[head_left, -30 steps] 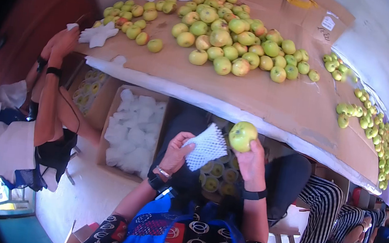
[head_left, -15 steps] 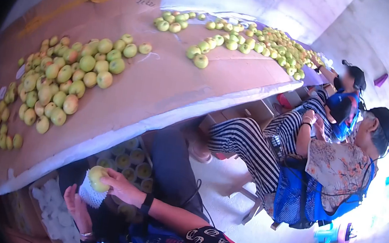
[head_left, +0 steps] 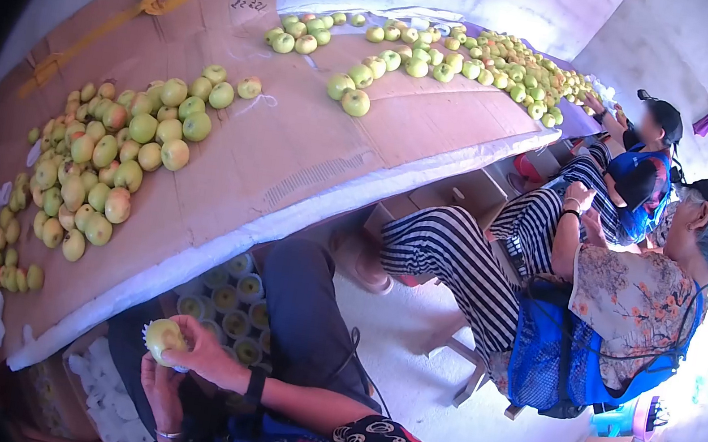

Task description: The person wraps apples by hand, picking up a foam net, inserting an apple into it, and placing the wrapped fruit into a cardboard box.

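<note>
A yellow-green apple (head_left: pixel 165 340) sits partly in a white foam net just beyond the table's near edge. The fingers of my right hand (head_left: pixel 208 356) are wrapped round the apple from the right. My left hand (head_left: pixel 162 389) is just below, its fingertips pressed to the underside of the netted apple. Under my hands, a box of apples in white foam nets (head_left: pixel 235 323) is partly hidden by my arm. White foam nets (head_left: pixel 109 386) lie heaped in a box at the lower left.
Apples (head_left: pixel 100 158) are piled on the cardboard-covered table (head_left: pixel 290 158), with more (head_left: pixel 520 72) at its far end. Two seated people (head_left: pixel 632 305) are along the right side, one nearer, one farther. A stool (head_left: pixel 465 363) stands under the nearer person.
The foam net, which hung below the apple, now surrounds its lower part. My left hand has moved right and in under the apple. The view has shifted slightly.
</note>
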